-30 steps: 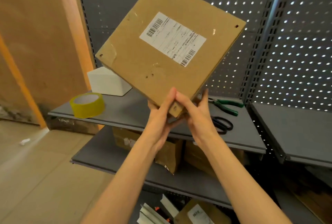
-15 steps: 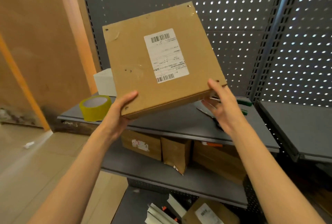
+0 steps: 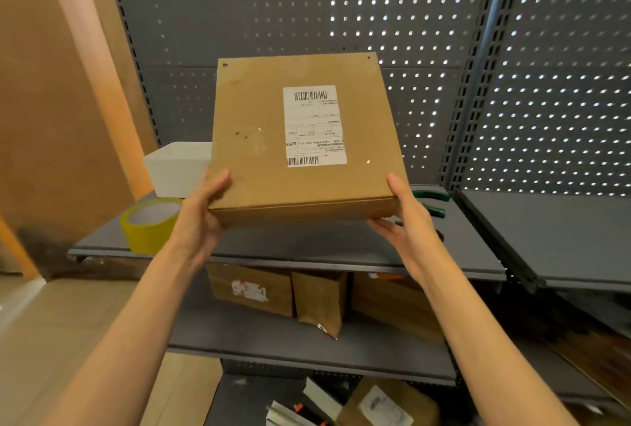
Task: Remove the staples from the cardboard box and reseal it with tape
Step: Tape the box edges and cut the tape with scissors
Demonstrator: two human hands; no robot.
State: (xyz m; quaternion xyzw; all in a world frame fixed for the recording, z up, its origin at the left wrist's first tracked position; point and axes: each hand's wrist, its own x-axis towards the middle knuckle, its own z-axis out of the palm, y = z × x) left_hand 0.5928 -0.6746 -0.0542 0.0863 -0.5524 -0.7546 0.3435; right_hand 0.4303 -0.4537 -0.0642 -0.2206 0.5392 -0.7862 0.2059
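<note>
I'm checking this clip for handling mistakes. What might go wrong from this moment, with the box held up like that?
The cardboard box is held only at its two near corners by the left hand and right hand, so it might tip or slip. Set down blindly, it could land on the green-handled pliers or knock the yellow tape roll.

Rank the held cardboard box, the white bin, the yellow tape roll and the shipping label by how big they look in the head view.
1. Cardboard box, though it is nearest the camera.
2. White bin, partly hidden behind the box.
3. Shipping label and yellow tape roll: too alike to rank.

Bare forearms, no sleeves, no rings
</note>
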